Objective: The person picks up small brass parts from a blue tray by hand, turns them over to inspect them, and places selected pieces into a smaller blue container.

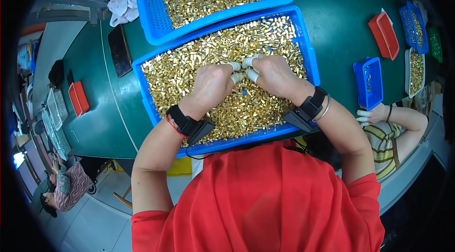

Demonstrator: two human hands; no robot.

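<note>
Over a blue plastic basket [312, 62] filled with small gold-coloured metal pieces [227, 118], my two hands meet fingertip to fingertip. My left hand [209, 84] is closed in a pinch, with whitish covers on its fingertips. Facing it, my right hand [276, 76] is pinched too, wearing the same covers. Whatever lies between the fingertips is too small and hidden to name. Many of the loose pieces look like short tubes or caps, and they surround both hands. Black straps with small dark boxes [201, 131] sit on my wrists.
A second blue basket [145, 10] of gold pieces stands just beyond. The green table [332, 24] also carries a dark phone-like slab [119, 49], red trays [384, 35], a small blue tray [368, 84] and a white tray [416, 72]. A co-worker's hand [374, 114] is at the right.
</note>
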